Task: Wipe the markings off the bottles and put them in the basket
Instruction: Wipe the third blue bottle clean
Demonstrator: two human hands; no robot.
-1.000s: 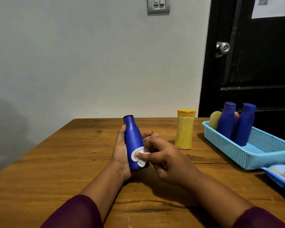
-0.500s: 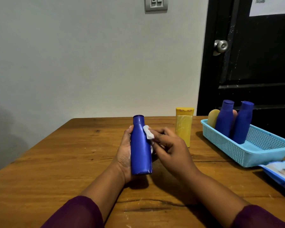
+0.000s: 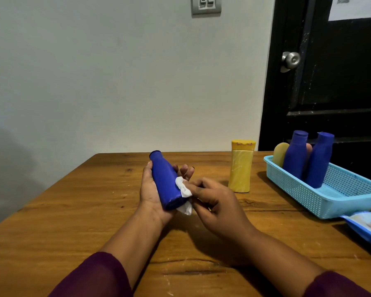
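Sleeves, dark purple, at the near edge; both forearms reach out over the desk (image 3: 77,213).

Right hand (image 3: 219,202): thumb and forefinger pinch a white wipe (image 3: 183,189) and press it to the lower right flank of the blue bottle (image 3: 165,181). The tail of the wipe hangs loose below the base.

Left hand (image 3: 150,189): cradles the bottle from beneath, with the thumb along its left side and the fingers curled up behind it. The bottle is held above the desk, tilted, its cap far and to the left and its base toward the person.

Notes on method (judgement):
- No marking shows on the face turned to the camera, so the ink is likely under the wipe or round the far side.
- The left hand should hold firm and roll the bottle by degrees, while the right hand rubs in short strokes with a fingertip behind the wipe.
- Fold in the loose tail, so that clean cloth meets the ink and does not smear it.
- Check the whole way round before it goes to the basket.

Farther, right of centre: yellow bottle (image 3: 241,168), upright on the desk, with pale streaks on its front. It is probably next.

Far right: blue basket (image 3: 351,202), holding two blue bottles (image 3: 295,155) at its far end. Its near end looks free. A wipe packet (image 3: 366,224) lies just beside it.
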